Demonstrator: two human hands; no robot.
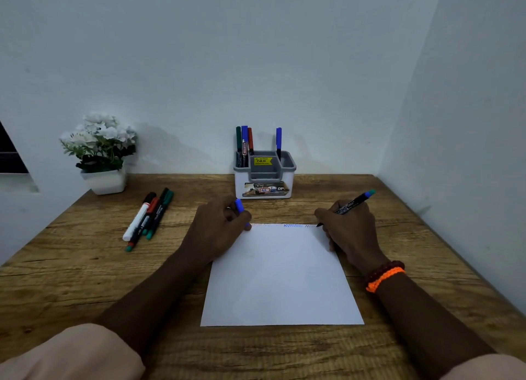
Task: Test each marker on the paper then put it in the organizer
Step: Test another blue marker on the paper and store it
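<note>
At the far right corner of the paper (pixel 280 274), the right hand (pixel 351 231) grips a black-barrelled marker (pixel 348 207), fingers curled round the lower barrel in a writing hold. The tip touches the sheet's top edge just beside a row of zigzag test strokes (pixel 293 225). The marker's long axis slants up and away to the right, its teal end (pixel 370 193) pointing away from the organizer (pixel 264 177).

The left hand (pixel 220 226) rests on the paper's far left corner, fingers curled round a blue cap (pixel 239 205), probably this marker's.

The organizer stands straight ahead, between the two hands and beyond the paper, with several markers already upright in its compartments. The right hand will likely need to swing the marker leftward and tip it vertical, after capping.

Five untested markers (pixel 148 217) lie in a bunch on the wooden desk (pixel 85 266) left of the left hand, which is much nearer to them.
</note>
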